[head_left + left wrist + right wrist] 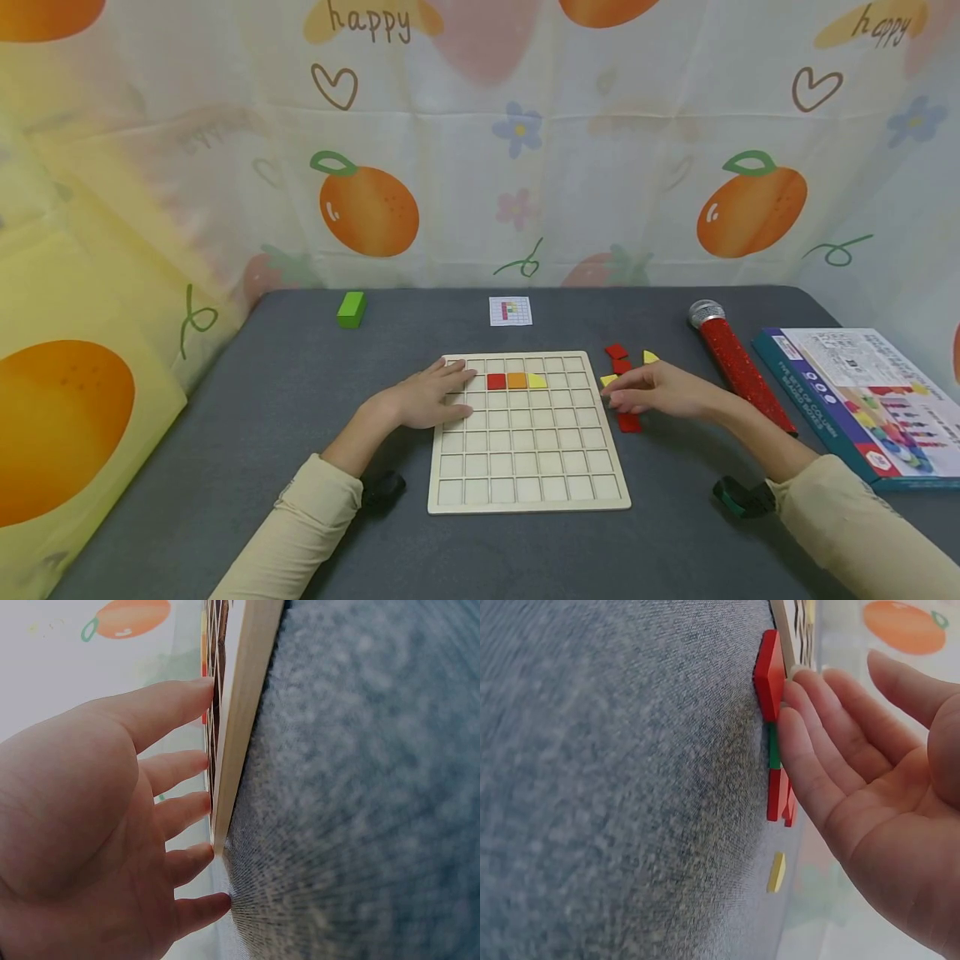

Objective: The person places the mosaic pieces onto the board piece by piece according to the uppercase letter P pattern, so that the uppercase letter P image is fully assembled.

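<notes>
A cream grid board (529, 509) lies on the table, holding a red square tile (497, 382), an orange tile (517, 381) and a yellow tile (537, 381) side by side in one upper row. My left hand (429, 395) rests on the board's upper left edge with fingers spread. Beside the right edge, my right hand (660, 390) reaches over loose tiles, its fingers slightly bent and the thumb apart in the right wrist view. Around it lie red tiles (629, 422), yellow pieces (650, 357) and a green piece (774, 746). Nothing shows between its fingers.
A small pattern card (510, 311) lies behind the board, and a green block (351, 309) stands at the back left. To the right are a red glittery microphone (742, 367) and a flat game box (870, 400). A printed curtain (600, 183) hangs behind the table.
</notes>
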A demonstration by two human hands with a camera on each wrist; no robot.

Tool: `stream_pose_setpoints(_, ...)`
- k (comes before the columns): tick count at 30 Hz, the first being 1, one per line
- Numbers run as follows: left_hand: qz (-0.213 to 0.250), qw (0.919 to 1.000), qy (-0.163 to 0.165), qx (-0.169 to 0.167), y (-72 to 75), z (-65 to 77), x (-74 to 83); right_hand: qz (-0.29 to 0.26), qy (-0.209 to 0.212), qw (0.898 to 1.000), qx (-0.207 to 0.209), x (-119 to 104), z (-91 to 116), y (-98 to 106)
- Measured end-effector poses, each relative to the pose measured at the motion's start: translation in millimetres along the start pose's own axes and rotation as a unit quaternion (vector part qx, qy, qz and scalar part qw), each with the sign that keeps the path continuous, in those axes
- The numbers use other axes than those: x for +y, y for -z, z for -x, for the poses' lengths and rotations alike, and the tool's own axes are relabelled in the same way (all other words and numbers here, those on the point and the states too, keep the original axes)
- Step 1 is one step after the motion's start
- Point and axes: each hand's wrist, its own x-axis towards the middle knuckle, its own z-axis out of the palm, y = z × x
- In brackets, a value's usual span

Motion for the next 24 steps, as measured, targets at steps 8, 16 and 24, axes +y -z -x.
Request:
stream_pose_setpoints(8, 0.000, 1.0000, 0.000, 0.003, 0.8, 0.8, 1.2, 0.018, 0.035, 0.999, -0.020, 5.3, 5.1, 0.9)
stream_pose_setpoints(16, 0.000, 1.0000, -0.006, 0.005, 0.9, 0.8, 0.6, 0.034, 0.065, 0.996, -0.046, 6.8, 9.2, -0.1)
stream_pose_setpoints(24, 0.001, 0.9999, -0.011, 0.005, 0.3, 0.5, 0.0, 0.072, 0.074, 0.994, -0.031, 4.3, 12.6, -3.9)
